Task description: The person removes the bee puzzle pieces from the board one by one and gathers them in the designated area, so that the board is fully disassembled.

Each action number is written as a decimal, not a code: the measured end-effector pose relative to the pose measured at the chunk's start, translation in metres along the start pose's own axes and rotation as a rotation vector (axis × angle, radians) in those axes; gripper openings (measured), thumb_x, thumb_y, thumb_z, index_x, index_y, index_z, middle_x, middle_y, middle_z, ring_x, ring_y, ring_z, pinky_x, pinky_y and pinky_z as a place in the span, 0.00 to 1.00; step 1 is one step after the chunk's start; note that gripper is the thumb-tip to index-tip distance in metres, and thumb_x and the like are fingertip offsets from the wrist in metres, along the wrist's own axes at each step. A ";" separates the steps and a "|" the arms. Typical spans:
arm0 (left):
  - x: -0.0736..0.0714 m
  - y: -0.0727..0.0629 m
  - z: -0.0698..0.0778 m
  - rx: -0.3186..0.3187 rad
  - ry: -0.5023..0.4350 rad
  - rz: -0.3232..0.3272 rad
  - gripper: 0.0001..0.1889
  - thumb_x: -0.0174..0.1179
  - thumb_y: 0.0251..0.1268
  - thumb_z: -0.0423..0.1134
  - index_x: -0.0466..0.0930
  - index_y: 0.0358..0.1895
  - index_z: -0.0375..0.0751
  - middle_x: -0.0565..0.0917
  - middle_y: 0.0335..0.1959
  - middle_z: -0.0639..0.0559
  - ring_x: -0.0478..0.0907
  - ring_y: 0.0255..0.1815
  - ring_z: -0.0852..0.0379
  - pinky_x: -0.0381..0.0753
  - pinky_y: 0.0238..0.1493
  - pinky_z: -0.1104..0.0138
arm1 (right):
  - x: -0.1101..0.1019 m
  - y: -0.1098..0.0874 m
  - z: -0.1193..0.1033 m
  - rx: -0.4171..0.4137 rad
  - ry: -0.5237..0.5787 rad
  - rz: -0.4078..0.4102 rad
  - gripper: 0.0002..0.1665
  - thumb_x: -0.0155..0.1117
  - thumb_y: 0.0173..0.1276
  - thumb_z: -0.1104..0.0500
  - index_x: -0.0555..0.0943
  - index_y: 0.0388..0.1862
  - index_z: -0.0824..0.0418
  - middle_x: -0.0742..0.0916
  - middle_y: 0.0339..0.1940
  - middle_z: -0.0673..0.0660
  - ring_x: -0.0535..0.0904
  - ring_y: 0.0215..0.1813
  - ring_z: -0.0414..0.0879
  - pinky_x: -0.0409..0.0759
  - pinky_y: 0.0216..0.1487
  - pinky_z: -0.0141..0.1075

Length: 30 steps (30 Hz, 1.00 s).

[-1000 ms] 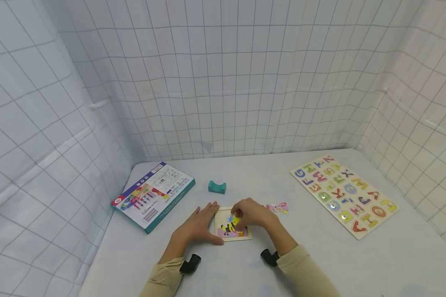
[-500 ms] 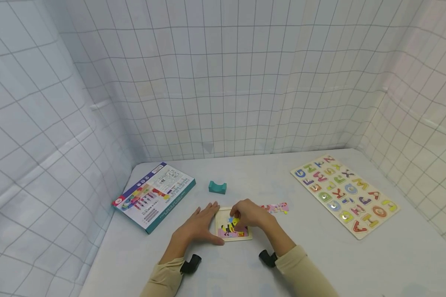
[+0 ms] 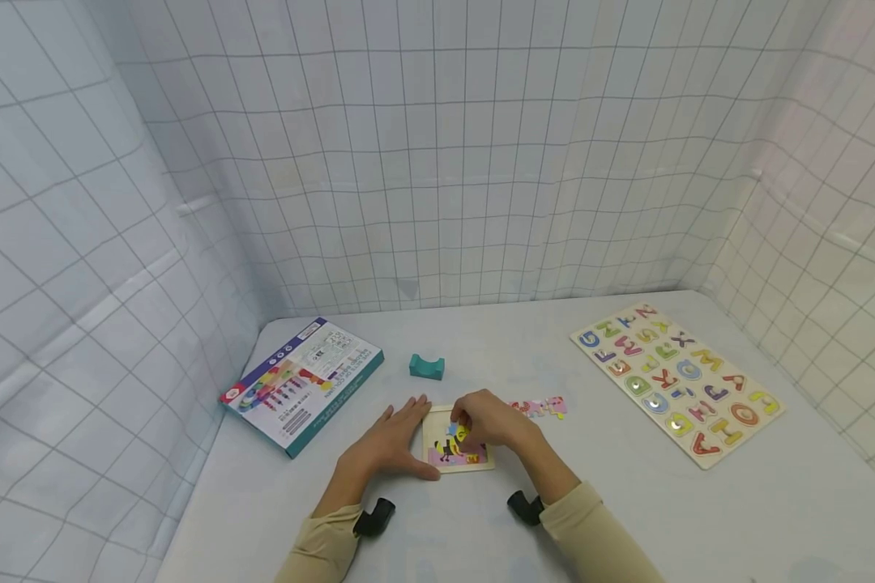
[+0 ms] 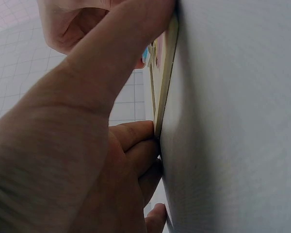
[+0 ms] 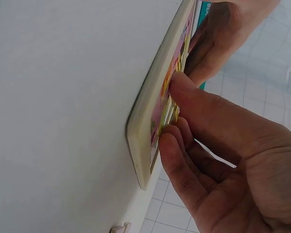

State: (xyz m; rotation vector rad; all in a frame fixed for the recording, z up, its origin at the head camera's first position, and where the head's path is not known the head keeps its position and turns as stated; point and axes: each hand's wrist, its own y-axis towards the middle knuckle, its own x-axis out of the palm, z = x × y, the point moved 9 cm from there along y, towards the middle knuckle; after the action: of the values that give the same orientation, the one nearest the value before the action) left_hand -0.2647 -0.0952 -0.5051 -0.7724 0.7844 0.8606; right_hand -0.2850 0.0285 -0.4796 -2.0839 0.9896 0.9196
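Observation:
A small wooden jigsaw puzzle (image 3: 443,460) with a bee picture lies in its pale tray (image 3: 481,467) before me. Along the tray's left edge my left hand (image 3: 388,444) rests with spread fingers, the thumb at the near corner. My right hand (image 3: 492,417) is over the right part of the puzzle. In the right wrist view, its thumb and fingers pinch a yellow puzzle piece (image 5: 176,114) at the picture's surface; the fingers hide most of it. Loose pink puzzle pieces (image 3: 547,406) lie in a row just beyond the right hand.
A flat teal-edged box (image 3: 302,385) lies at the left. A teal curved block (image 3: 426,368) sits behind the tray. To the right is an alphabet board (image 3: 674,380) with coloured letters. White grid-patterned sheets (image 3: 437,162) enclose the table's back and sides.
My right hand and wrist have shifted very slightly left, showing more of the pink pieces. The left hand stays at the tray's edge.

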 end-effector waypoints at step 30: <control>-0.001 0.000 0.001 0.007 0.002 0.004 0.61 0.75 0.40 0.62 0.51 0.78 0.44 0.53 0.80 0.48 0.46 0.82 0.49 0.42 0.80 0.46 | -0.004 0.001 0.003 -0.037 0.068 0.015 0.16 0.78 0.52 0.64 0.83 0.39 0.60 0.83 0.31 0.49 0.75 0.35 0.41 0.80 0.40 0.30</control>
State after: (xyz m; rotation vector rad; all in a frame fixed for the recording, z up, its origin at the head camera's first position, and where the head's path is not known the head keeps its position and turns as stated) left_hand -0.2646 -0.0945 -0.5038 -0.7654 0.7908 0.8606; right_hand -0.2886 0.0316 -0.4786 -2.1540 1.0321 0.8859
